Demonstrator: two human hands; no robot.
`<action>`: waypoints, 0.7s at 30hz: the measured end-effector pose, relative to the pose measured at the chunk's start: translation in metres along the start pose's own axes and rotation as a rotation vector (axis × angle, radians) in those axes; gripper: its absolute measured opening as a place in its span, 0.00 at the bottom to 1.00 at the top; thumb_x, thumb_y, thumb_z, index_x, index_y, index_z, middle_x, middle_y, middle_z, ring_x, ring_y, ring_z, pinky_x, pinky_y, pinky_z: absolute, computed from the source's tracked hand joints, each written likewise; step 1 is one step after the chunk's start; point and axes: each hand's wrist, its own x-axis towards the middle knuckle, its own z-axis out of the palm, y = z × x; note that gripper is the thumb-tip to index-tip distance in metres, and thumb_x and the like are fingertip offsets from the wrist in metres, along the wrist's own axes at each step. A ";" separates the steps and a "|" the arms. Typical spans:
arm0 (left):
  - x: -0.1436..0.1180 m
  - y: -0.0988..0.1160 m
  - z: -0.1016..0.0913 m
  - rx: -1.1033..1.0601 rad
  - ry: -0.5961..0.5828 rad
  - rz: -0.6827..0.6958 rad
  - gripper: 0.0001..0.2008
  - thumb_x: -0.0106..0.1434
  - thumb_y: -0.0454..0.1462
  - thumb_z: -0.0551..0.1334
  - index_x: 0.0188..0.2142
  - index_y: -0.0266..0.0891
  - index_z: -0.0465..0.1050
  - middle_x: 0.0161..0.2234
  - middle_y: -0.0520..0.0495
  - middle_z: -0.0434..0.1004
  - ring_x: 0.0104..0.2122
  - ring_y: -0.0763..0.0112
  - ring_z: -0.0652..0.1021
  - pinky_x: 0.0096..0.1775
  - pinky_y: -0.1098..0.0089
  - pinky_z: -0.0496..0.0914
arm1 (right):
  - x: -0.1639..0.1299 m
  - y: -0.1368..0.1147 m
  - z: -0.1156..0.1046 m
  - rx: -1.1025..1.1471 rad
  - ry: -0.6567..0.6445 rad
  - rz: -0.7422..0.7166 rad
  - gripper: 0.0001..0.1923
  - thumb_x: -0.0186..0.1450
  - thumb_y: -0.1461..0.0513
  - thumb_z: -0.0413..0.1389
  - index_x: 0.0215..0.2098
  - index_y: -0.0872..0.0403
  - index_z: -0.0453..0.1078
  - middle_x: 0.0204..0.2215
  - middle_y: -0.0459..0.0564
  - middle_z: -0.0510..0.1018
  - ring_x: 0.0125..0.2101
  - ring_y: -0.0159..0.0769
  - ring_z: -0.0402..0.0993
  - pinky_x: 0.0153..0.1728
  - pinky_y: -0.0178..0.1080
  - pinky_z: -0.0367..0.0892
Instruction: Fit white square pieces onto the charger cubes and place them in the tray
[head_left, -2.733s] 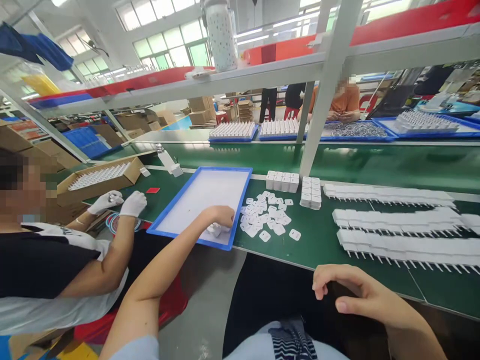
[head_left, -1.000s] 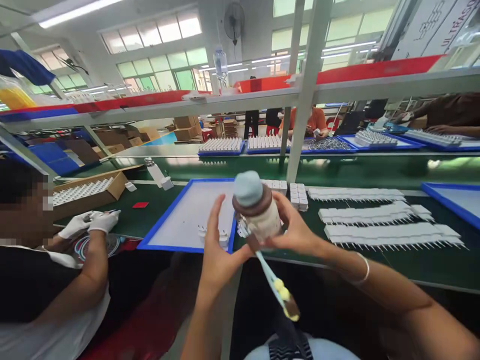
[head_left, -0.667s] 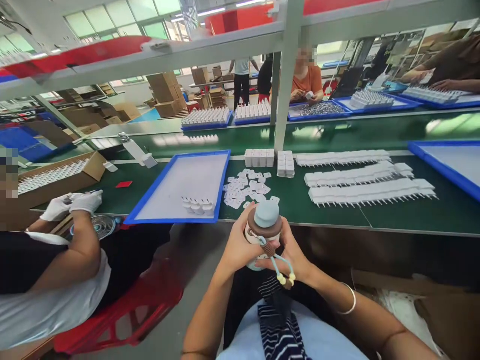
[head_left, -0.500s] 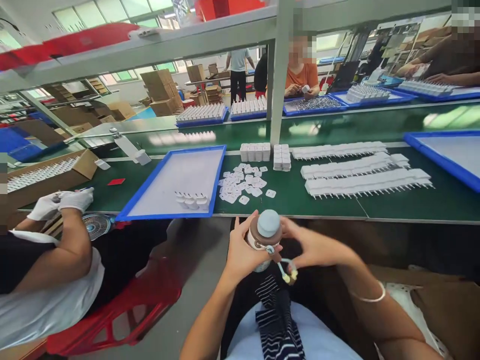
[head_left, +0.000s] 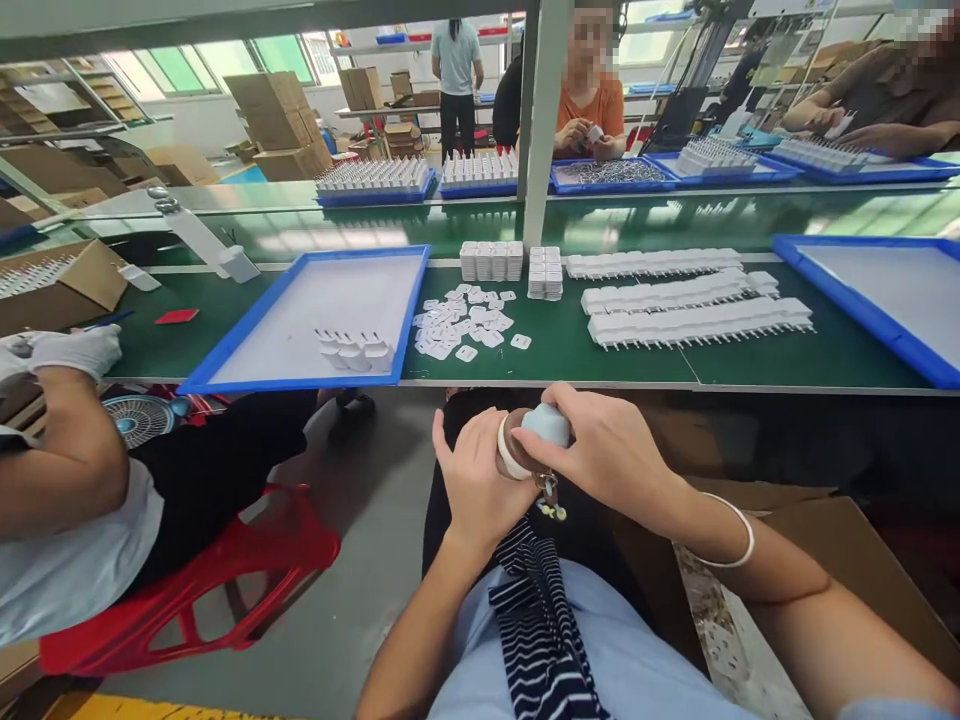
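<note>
Over my lap, just off the bench edge, I hold a bottle (head_left: 517, 445) with a brown neck, a white band and a light blue cap (head_left: 546, 425). My left hand (head_left: 480, 480) is wrapped round its body, which is mostly hidden by the fingers. The bottle leans to the right. My right hand (head_left: 611, 440) grips the blue cap between thumb and fingers. A small charm (head_left: 551, 500) with pale yellow beads dangles from the bottle below my right hand.
A blue-rimmed tray (head_left: 300, 385) holds a few white pieces with pins. Beside it lie loose white plates (head_left: 457, 320), stacked white blocks (head_left: 491, 262) and rows of white parts (head_left: 697, 322). Another blue-rimmed tray (head_left: 870, 315) is at right. A gloved co-worker (head_left: 75, 350) sits at left.
My right hand has come in from the bottle's side and closed on the cap. The bottle has tipped from nearly upright toward the right. The view has shifted, so the bench sits higher.
</note>
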 end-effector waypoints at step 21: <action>0.030 0.045 -0.071 -0.593 -0.273 0.215 0.24 0.57 0.49 0.70 0.50 0.40 0.74 0.48 0.45 0.83 0.49 0.55 0.83 0.56 0.57 0.68 | -0.019 0.072 -0.044 1.119 0.318 -0.144 0.16 0.58 0.52 0.69 0.44 0.39 0.74 0.38 0.51 0.82 0.38 0.48 0.80 0.35 0.48 0.75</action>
